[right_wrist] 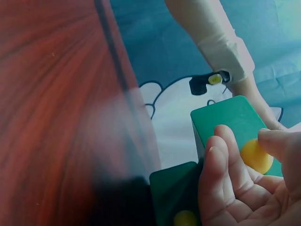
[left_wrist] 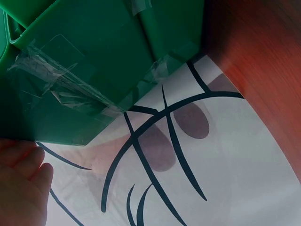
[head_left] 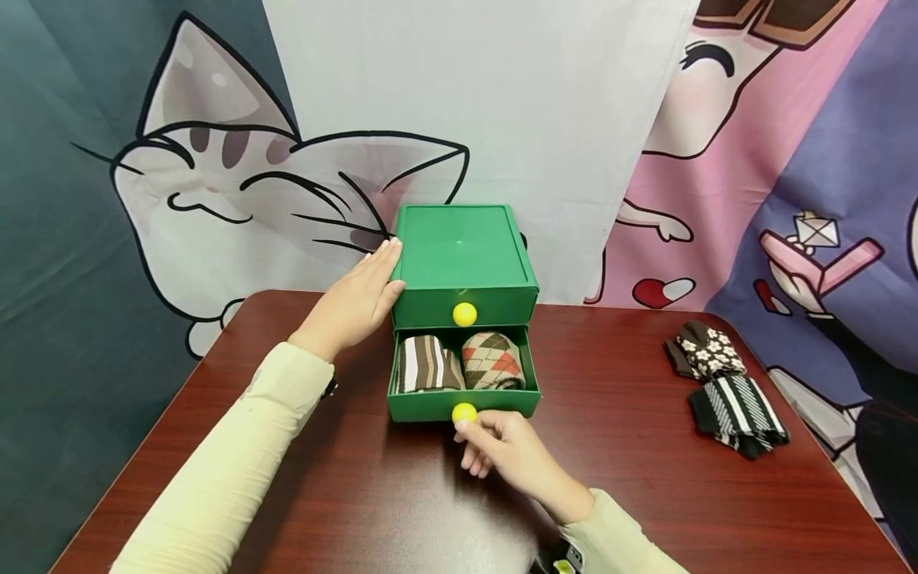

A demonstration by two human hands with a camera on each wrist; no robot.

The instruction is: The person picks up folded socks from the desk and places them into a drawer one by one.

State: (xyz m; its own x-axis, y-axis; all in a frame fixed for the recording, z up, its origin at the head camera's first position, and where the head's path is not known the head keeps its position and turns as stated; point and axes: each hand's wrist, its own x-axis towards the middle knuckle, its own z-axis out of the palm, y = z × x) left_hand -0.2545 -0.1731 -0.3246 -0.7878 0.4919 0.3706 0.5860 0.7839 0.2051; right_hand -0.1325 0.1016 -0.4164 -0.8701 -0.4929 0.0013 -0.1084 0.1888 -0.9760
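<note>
A green two-drawer box (head_left: 462, 247) stands at the table's far middle. Its lower drawer (head_left: 423, 405) is pulled out and holds a brown striped sock roll (head_left: 425, 363) and an argyle sock roll (head_left: 491, 360). My right hand (head_left: 502, 450) pinches the lower drawer's yellow knob (head_left: 464, 412); in the right wrist view the knob (right_wrist: 256, 155) sits between thumb and fingers (right_wrist: 225, 155). My left hand (head_left: 358, 303) lies flat with straight fingers against the box's left side (left_wrist: 94, 61). The upper drawer, with its own yellow knob (head_left: 464, 314), is closed.
A floral brown sock (head_left: 706, 351) and a black striped sock (head_left: 739, 410) lie on the dark red table (head_left: 617, 478) at the right. A cartoon cloth backdrop (head_left: 237, 183) hangs right behind the box.
</note>
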